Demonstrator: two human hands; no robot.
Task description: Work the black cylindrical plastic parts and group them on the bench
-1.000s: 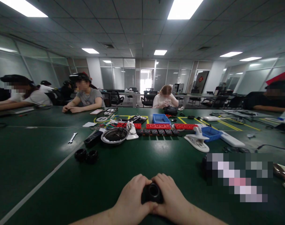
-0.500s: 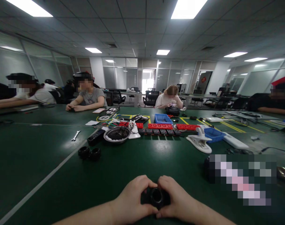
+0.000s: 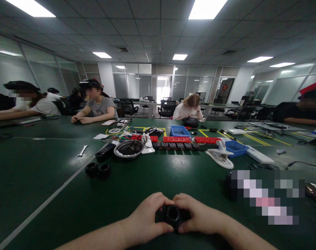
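Observation:
Near the front edge of the green table (image 3: pixel 137 187), a shiny black ring-shaped part (image 3: pixel 172 216) with a round hole on top sits between my two hands. My left hand (image 3: pixel 147 218) curves round its left side, thumb at the front and fingers behind. From the right, my right hand (image 3: pixel 196 214) closes on it in the same way. Whether the part rests on the table is hidden. Two similar black round parts (image 3: pixel 92 169) lie side by side farther off to the left.
Beyond lie a steel bowl (image 3: pixel 129 150) with dark contents, a wrench (image 3: pixel 83 151), red power strips (image 3: pixel 176 139), a blue tray (image 3: pixel 180 131), a white clip (image 3: pixel 220 155) and loose cables. A blurred-out patch (image 3: pixel 267 198) covers something at right. Several people sit round the table.
The view has shifted slightly. My right hand has turned a little about the black ring-shaped part, its forearm now angled farther right. Both hands stay on the part.

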